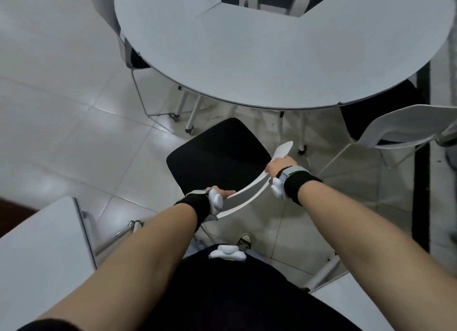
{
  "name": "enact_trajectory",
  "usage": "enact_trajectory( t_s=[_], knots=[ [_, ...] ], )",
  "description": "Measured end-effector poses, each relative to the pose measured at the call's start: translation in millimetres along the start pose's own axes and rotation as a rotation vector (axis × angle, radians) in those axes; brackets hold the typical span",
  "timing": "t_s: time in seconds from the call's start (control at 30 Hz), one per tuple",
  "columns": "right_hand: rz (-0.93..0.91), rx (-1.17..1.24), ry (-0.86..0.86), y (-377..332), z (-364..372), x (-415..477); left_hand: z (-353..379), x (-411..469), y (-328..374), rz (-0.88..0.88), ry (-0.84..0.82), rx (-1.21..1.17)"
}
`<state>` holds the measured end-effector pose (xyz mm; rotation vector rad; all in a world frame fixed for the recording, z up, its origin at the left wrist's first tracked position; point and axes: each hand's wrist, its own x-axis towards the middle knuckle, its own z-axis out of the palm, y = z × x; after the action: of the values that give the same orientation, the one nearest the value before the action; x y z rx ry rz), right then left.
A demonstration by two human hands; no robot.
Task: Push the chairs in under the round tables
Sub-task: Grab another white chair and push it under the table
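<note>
Head view, looking down. Nearest the camera, two bare forearms reach forward over a dark-clothed torso, each wrist wrapped in a black band carrying a white tracker. The left hand is closed around the near end of the curved white plastic backrest of the chair with the black cushioned seat; the right hand is clamped on the same backrest farther along, toward its far tip. The two hands thus sit apart on one rim (the fingers curl over the edge and are partly hidden). A black-and-white shoe shows on the pale glossy tiled floor below the backrest. A second pale table occupies the lower left corner.

The chair stands on the floor just short of the large round grey-white table, its seat wholly outside the table's edge, with the front corner pointing toward it. Beneath the table, white legs on castors are visible. A white-backed chair with dark seat at the right is partly tucked under the rim; another white chair at the left stands against the table's edge.
</note>
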<state>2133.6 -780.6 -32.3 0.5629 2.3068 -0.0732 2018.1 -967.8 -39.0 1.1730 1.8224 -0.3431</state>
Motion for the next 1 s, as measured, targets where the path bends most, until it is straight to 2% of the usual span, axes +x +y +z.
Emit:
enact_trajectory(
  t_s=[0.13, 0.27, 0.37, 0.47, 0.63, 0.73, 1.0],
  knots=[
    [0.035, 0.082, 0.006, -1.6, 2.3, -5.5, 2.2, -0.8, -1.2, 0.014, -0.042, -0.067],
    [0.033, 0.092, 0.019, -7.2, 11.3, -12.5, 10.4, 16.3, -11.8, -0.071, -0.084, -0.177],
    [0.016, 0.050, 0.049, -12.8, 20.5, -14.8, 10.4, 19.2, -18.0, -0.022, -0.085, -0.005],
    [0.032, 0.003, 0.073, -17.2, 31.9, -15.6, 13.3, 15.0, -19.4, -0.034, -0.104, -0.069],
    [0.035, -0.033, 0.097, -22.3, 39.5, -14.4, 7.8, 3.7, -27.1, 0.101, -0.115, 0.137],
    [0.032, -0.034, 0.098, -24.3, 43.3, -14.8, 7.4, 4.8, -31.2, 0.124, -0.163, 0.143],
    [0.074, 0.012, 0.048, -39.0, 31.6, -7.1, -7.3, 17.6, -58.0, 0.184, -0.077, 0.259]
  ],
)
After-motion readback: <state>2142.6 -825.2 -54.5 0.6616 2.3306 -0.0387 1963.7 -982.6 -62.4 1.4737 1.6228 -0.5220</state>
